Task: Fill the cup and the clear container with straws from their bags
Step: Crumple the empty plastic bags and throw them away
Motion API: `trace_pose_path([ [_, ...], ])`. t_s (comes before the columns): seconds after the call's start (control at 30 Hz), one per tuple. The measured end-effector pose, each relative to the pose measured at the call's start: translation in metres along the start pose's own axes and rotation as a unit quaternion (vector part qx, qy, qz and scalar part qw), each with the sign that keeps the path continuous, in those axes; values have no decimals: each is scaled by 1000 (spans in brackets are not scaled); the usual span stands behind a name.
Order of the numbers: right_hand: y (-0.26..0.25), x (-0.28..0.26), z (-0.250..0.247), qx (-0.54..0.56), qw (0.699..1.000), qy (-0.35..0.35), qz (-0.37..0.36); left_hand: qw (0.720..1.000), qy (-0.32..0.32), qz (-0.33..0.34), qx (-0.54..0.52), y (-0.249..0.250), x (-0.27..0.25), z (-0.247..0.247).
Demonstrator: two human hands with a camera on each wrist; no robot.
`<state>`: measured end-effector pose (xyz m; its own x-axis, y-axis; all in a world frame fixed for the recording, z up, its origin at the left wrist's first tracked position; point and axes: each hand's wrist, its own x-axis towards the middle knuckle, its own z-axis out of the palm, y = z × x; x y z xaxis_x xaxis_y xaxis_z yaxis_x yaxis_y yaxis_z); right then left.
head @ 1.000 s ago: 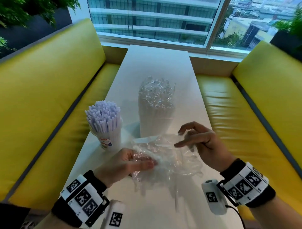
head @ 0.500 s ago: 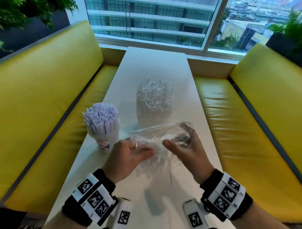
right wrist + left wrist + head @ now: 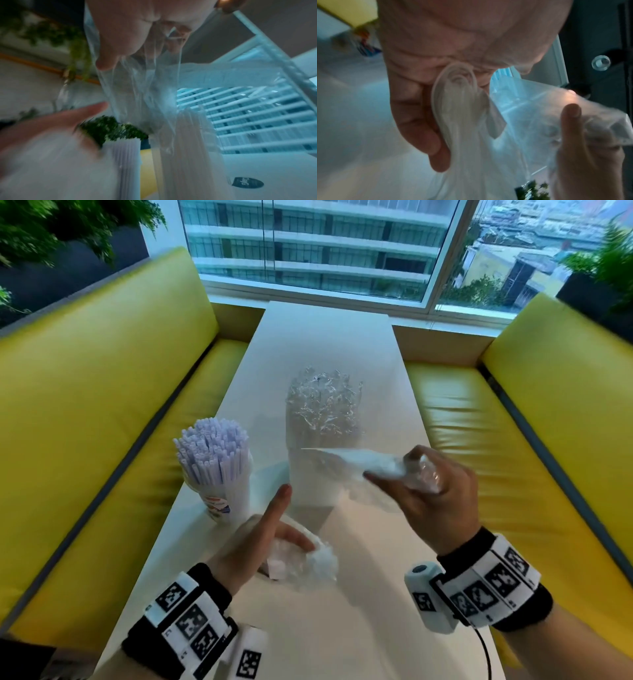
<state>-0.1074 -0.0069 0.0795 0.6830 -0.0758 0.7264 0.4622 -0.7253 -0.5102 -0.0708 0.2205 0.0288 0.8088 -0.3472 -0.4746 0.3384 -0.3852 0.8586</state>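
Though straw-packed, cup (image 3: 226, 491) beside benches (image 3: 85, 412)

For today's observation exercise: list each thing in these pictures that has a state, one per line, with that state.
Cup: upright, packed with white straws.
Clear container: upright, full of wrapped straws.
Bag: empty, lifted, gripped by right hand.
Crumpled plastic: on table, held by left hand, forefinger extended.

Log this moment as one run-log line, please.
cup: full of straws | clear container: full | right hand: grips empty bag | left hand: holds crumpled plastic, index finger out
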Motion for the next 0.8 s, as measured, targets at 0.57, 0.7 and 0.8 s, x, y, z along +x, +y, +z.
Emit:
trace_pose_path([
  [0.57, -23, -7, 17, -109, 916, -386, -28, 922, -72, 359, 129, -2, -2, 25],
  [0.7, -29, 1, 16, -85, 856, -507, 53, 941, -133, 307, 49, 7, -13, 17],
  [0.8, -31, -2, 20, -158, 842, -516, 4, 948, -219, 229, -38, 10, -22, 11],
])
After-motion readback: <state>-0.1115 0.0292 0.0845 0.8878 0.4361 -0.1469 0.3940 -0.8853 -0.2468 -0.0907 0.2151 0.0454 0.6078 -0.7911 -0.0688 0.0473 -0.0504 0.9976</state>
